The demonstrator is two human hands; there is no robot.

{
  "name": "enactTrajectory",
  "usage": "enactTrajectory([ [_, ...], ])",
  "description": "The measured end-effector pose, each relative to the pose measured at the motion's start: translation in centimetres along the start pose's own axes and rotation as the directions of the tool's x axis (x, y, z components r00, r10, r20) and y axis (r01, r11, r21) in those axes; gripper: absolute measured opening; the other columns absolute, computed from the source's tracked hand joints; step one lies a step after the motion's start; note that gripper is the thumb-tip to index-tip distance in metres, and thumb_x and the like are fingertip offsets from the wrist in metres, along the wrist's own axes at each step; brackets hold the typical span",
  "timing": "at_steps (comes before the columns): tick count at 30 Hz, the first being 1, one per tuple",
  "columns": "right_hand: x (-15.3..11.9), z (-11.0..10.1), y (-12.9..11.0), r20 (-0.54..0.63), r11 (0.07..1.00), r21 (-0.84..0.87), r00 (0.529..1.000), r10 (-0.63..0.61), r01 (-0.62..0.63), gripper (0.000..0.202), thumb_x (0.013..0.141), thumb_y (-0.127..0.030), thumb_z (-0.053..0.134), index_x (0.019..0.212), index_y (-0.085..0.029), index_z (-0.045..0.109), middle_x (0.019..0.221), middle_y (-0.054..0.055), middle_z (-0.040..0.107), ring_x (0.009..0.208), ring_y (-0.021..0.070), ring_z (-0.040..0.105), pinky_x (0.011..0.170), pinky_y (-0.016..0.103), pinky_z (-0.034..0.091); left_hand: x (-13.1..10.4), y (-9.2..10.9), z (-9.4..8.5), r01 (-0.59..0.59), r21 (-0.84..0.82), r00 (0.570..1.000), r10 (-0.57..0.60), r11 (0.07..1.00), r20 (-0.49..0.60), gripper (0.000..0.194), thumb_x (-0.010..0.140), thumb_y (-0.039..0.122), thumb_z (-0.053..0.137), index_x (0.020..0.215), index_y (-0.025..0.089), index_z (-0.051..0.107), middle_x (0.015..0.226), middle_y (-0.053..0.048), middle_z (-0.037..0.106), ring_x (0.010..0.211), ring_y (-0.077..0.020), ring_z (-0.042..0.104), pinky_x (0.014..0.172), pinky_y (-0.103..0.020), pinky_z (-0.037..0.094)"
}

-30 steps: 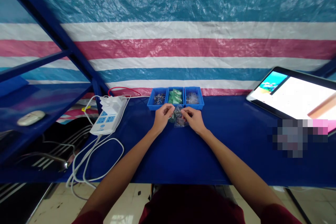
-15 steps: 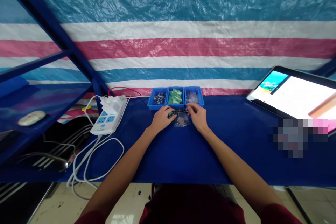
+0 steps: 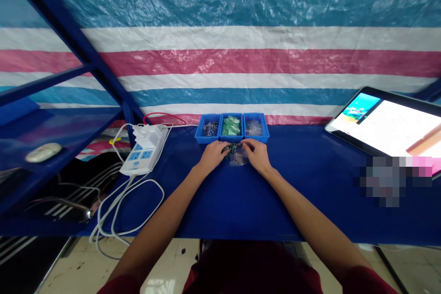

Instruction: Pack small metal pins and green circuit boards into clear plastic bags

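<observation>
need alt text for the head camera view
A person's left hand and right hand handle small parts by a clear bag on a blue table, before three blue bins. A power strip lies left, a lit screen right.

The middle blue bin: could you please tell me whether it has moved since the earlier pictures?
No, the middle blue bin shows no shift either way against the white power strip.

Power strip (image 3: 142, 157), mouse (image 3: 43, 152), lit screen (image 3: 396, 124)

Clear plastic bag (image 3: 237, 161) on blue tabletop (image 3: 230, 206), beside small metallic pieces (image 3: 235, 146).
</observation>
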State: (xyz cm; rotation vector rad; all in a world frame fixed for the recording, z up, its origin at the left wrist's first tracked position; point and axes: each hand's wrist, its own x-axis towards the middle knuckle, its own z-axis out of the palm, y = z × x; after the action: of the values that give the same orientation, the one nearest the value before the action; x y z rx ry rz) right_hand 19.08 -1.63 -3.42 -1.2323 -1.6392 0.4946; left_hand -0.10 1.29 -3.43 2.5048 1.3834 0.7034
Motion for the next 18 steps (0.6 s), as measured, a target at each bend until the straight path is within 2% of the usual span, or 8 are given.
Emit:
enactTrajectory([
  [7,-0.05,0.09,0.08,0.029,1.000,-0.021,1.000,0.003,-0.003,0.022,0.084,-0.023,0.050,0.089,-0.019,0.071,0.079,0.005,0.073,0.072,0.0183,0.067,0.073,0.030,0.051,-0.29,0.53,0.34,-0.053,0.153,0.998,0.055,0.987,-0.011,0.017,0.088,0.017,0.056,0.099,0.018,0.069,0.094,-0.007,0.068,0.089,-0.0193,0.062,0.077,-0.029,0.049],
  [13,-0.07,0.13,0.14,0.046,1.000,-0.017,0.999,0.009,-0.008,0.022,0.084,-0.024,0.050,0.089,-0.018,0.071,0.078,0.005,0.072,0.071,0.0188,0.067,0.073,0.031,0.050,-0.28,0.69,0.51,-0.076,0.194,0.996,0.082,0.978,-0.025,0.018,0.089,0.015,0.053,0.098,0.017,0.069,0.092,-0.006,0.067,0.086,-0.0183,0.062,0.075,-0.028,0.048],
  [15,-0.06,0.11,0.12,0.049,1.000,-0.023,0.999,0.012,-0.011,0.022,0.084,-0.023,0.050,0.089,-0.018,0.071,0.077,0.005,0.072,0.071,0.0188,0.067,0.073,0.031,0.050,-0.34,0.76,0.42,-0.075,0.200,0.996,0.083,0.977,-0.031,0.018,0.091,0.018,0.052,0.097,0.017,0.069,0.093,-0.006,0.067,0.086,-0.0183,0.062,0.075,-0.028,0.048],
  [18,-0.04,0.08,0.13,0.054,0.999,-0.041,0.998,0.018,-0.015,0.023,0.085,-0.023,0.050,0.090,-0.018,0.071,0.077,0.005,0.072,0.070,0.0187,0.066,0.073,0.031,0.050,-0.48,0.94,0.22,-0.095,0.226,0.994,0.103,0.970,-0.025,0.022,0.092,0.031,0.053,0.097,0.016,0.069,0.094,-0.007,0.067,0.088,-0.0197,0.061,0.077,-0.029,0.048],
])
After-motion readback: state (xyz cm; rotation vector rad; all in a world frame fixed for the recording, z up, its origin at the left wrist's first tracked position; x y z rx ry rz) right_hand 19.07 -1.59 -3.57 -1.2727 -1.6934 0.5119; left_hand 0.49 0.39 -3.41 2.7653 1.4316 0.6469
